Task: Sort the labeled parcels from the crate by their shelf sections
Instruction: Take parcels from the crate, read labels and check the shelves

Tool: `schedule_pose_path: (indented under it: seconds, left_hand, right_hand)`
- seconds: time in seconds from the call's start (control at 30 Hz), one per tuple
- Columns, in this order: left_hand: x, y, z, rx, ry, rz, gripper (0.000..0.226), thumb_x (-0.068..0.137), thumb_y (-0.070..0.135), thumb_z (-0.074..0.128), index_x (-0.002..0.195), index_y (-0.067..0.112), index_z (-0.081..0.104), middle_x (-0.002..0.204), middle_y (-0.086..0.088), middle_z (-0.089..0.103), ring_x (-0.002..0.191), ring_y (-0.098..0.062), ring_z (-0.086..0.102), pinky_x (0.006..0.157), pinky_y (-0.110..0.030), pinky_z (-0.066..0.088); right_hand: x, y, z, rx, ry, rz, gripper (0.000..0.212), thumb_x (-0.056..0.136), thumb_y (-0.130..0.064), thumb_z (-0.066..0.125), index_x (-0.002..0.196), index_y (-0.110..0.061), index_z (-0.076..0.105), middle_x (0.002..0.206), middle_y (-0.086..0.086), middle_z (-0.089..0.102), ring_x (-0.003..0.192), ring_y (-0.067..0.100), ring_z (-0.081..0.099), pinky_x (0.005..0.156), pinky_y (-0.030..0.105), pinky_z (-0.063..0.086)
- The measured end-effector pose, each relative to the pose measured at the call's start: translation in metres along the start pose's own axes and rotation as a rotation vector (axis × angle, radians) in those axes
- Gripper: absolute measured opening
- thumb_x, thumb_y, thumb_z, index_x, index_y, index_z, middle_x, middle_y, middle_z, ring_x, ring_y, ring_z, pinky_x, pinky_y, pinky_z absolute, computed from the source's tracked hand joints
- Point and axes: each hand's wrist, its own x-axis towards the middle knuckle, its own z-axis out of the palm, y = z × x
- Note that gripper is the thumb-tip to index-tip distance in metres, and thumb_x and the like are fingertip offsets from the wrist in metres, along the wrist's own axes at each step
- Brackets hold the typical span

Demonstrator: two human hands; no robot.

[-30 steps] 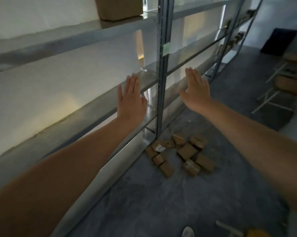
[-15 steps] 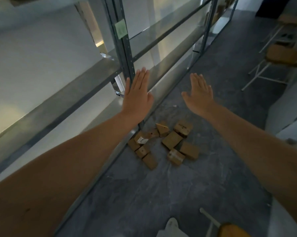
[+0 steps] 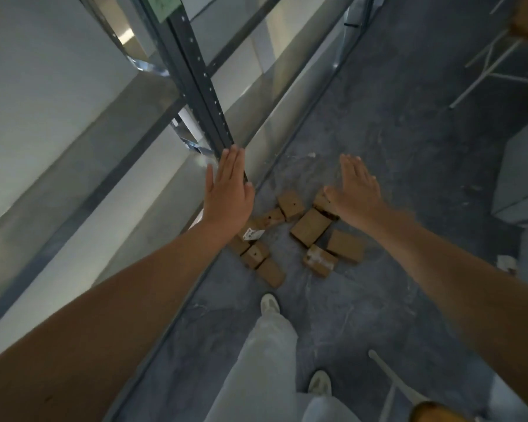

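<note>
Both hands stretched forward, palms down, fingers straight and together; neither holds anything. Left hand (image 3: 227, 190) hovers in front of the dark shelf upright (image 3: 195, 74). Right hand (image 3: 358, 190) is above the floor (image 3: 378, 117), over the cluster's far edge. Brown parcels (image 3: 310, 226) lie scattered on the floor just beside the shelf base. One parcel shows a white label (image 3: 252, 233).

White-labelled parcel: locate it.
Head view: the white-labelled parcel lies on the floor at the pile's left side, just below the left hand in frame.
</note>
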Motion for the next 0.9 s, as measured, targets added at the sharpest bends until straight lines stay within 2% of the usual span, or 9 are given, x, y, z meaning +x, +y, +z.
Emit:
schedule_pose_path:
  seconds: [0.2,0.33,0.5,0.63,0.73,0.8,0.9]
  left_hand:
    - [0.056,-0.036,0.097,-0.068,-0.186,-0.066,0.061,0.103,0.024,0.032,0.157,0.012,0.006,0.165,-0.002,0.001,0.152,-0.014,-0.004,0.123,-0.043,-0.004]
    - [0.073,-0.075,0.164,-0.065,-0.321,-0.008,0.058,0.104,0.023,0.029,0.157,0.013,0.008,0.165,-0.002,0.003,0.152,-0.015,-0.002,0.123,-0.044,-0.002]
    - [0.077,-0.13,0.264,-0.111,-0.415,-0.098,0.052,0.104,0.02,0.035,0.154,0.01,0.025,0.161,-0.009,0.025,0.15,-0.023,0.017,0.12,-0.046,0.019]
    - [0.059,-0.156,0.358,-0.241,-0.55,-0.3,0.046,0.103,0.016,0.04,0.147,0.006,0.037,0.146,-0.016,0.045,0.133,-0.032,0.044,0.109,-0.044,0.036]
    - [0.036,-0.172,0.434,-0.257,-0.736,-0.432,0.038,0.102,0.018,0.041,0.137,0.004,0.044,0.13,-0.02,0.054,0.121,-0.036,0.052,0.101,-0.049,0.043]
    - [0.02,-0.184,0.484,-0.263,-0.802,-0.469,0.032,0.101,0.018,0.042,0.129,0.004,0.047,0.117,-0.022,0.058,0.11,-0.038,0.056,0.095,-0.051,0.047]
    - [0.003,-0.206,0.555,-0.257,-0.858,-0.506,0.03,0.099,0.011,0.043,0.128,0.002,0.048,0.114,-0.023,0.058,0.106,-0.038,0.057,0.093,-0.046,0.047]
  right_hand:
    - [0.062,0.028,0.082,0.013,-0.087,0.166,0.068,0.098,-0.03,0.045,0.156,-0.014,0.012,0.164,0.002,0.01,0.151,0.018,0.002,0.121,0.046,0.008]
    - [0.092,0.044,0.151,0.042,-0.199,0.3,0.067,0.099,-0.028,0.047,0.155,-0.012,0.015,0.163,0.008,0.012,0.15,0.024,0.009,0.12,0.046,0.015]
    - [0.121,0.068,0.256,0.179,-0.358,0.428,0.066,0.099,-0.028,0.047,0.155,-0.011,0.016,0.16,0.012,0.018,0.146,0.028,0.021,0.116,0.049,0.024]
    - [0.137,0.088,0.352,0.276,-0.513,0.443,0.062,0.102,-0.028,0.041,0.156,-0.017,0.013,0.161,0.008,0.019,0.147,0.026,0.023,0.117,0.049,0.025]
    - [0.141,0.116,0.427,0.168,-0.624,0.392,0.063,0.102,-0.028,0.038,0.156,-0.014,0.009,0.163,0.007,0.012,0.149,0.024,0.013,0.12,0.046,0.019]
    - [0.142,0.139,0.479,0.103,-0.689,0.363,0.064,0.103,-0.029,0.036,0.156,-0.011,0.004,0.163,0.008,0.007,0.15,0.025,0.008,0.12,0.046,0.017]
    - [0.144,0.172,0.557,0.153,-0.766,0.437,0.066,0.102,-0.028,0.038,0.155,-0.009,0.004,0.163,0.01,0.01,0.148,0.028,0.014,0.119,0.044,0.021]
